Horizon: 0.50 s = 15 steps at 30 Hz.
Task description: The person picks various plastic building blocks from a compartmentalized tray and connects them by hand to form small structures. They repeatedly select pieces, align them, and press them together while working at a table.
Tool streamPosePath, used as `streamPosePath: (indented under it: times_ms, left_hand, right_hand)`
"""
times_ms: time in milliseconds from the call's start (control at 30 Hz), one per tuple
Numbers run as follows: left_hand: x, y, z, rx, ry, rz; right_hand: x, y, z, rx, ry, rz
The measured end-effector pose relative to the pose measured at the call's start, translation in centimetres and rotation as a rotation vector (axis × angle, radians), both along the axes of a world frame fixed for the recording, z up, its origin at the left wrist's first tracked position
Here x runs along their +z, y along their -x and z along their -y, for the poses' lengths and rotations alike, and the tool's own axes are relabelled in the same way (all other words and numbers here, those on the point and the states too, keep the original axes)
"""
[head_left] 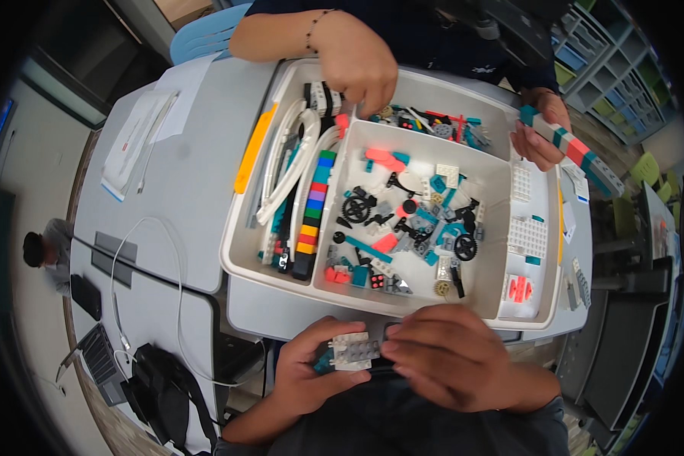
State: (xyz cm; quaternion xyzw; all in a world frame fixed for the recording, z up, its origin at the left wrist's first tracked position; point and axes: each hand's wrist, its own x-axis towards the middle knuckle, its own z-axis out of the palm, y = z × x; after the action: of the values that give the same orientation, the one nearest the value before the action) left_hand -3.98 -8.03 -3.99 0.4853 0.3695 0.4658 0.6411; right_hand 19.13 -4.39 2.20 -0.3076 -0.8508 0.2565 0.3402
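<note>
Close to my body, below the tray's near edge, my left hand [304, 372] grips a small building-brick assembly [355, 351]. Its studded top is white and grey, and a teal part shows by my palm. My right hand [452, 353] comes in from the right with fingers bent together, the fingertips closed at the grey end of the assembly. Whatever lies beneath those fingertips is hidden. Just beyond both hands is a white sorting tray [387, 305] with compartments. Loose bricks, wheels and gears [410, 228] are scattered in its middle section.
Across the tray, another person's hand [357, 61] reaches into a far compartment; their other hand [543, 125] holds a long multicoloured brick bar [574, 150]. Left lie a white cable [178, 266], papers [140, 140], a black bag [159, 387] and a laptop [99, 365]. A chair [205, 34] stands behind.
</note>
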Motion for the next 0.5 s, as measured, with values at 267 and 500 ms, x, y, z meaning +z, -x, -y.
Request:
streamPosePath:
  times_ms: [267, 500]
  left_hand:
    - [-0.4, 0.4, 1.0, 0.093, 0.2, 0.136]
    - [-1.4, 0.7, 0.6, 0.179, 0.193, 0.161]
  right_hand:
    - [2.6, -3.2, -1.3, -0.059, 0.028, 0.265]
    - [5.5, -6.2, -3.9, -0.254, 0.114, 0.559]
